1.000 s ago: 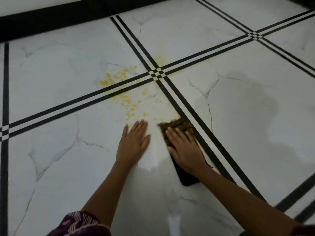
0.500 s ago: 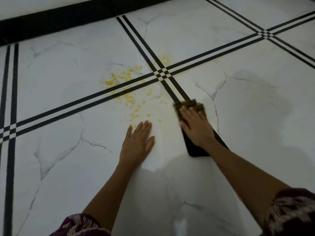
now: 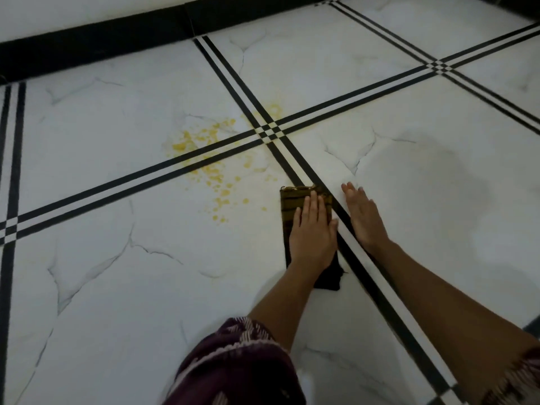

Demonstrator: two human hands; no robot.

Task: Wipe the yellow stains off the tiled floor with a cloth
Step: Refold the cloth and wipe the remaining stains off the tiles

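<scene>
White glossy tiled floor [image 3: 117, 273], marble look with thin grey veins. Split by paired black stripes [image 3: 365, 258] with a narrow white band between; small checker where the pairs cross. Black skirting band [image 3: 87, 39] along the far edge.

Yellow stains [image 3: 216, 182]: irregular blotches plus small round flecks, scattered on both sides of one stripe pair, left of the crossing. Fainter yellow smear just beyond the crossing. Not yet wiped.

Cloth [image 3: 292, 206]: folded into a long narrow rectangle, flat on the tile. Woven look, olive-brown banding at the far end, near end almost black. Sits right of the nearest flecks, close but apart from them. Right edge runs along the diagonal stripe pair, touching it.

Left hand [image 3: 314, 232]: palm down on the cloth's middle. Fingers straight and pressed together, thumb angled out by the cloth's right edge. Far end and near corner of the cloth stick out past the hand.

Right hand [image 3: 363, 217]: flat on bare tile across the stripe pair, just beside the cloth, not touching it. Fingers straight, close together, nothing held.

Maroon patterned sleeve [image 3: 233, 366] with pale trim at bottom centre. Soft grey patch [image 3: 423, 176] on the tile right of the right hand; shadow or damp, cannot tell.
</scene>
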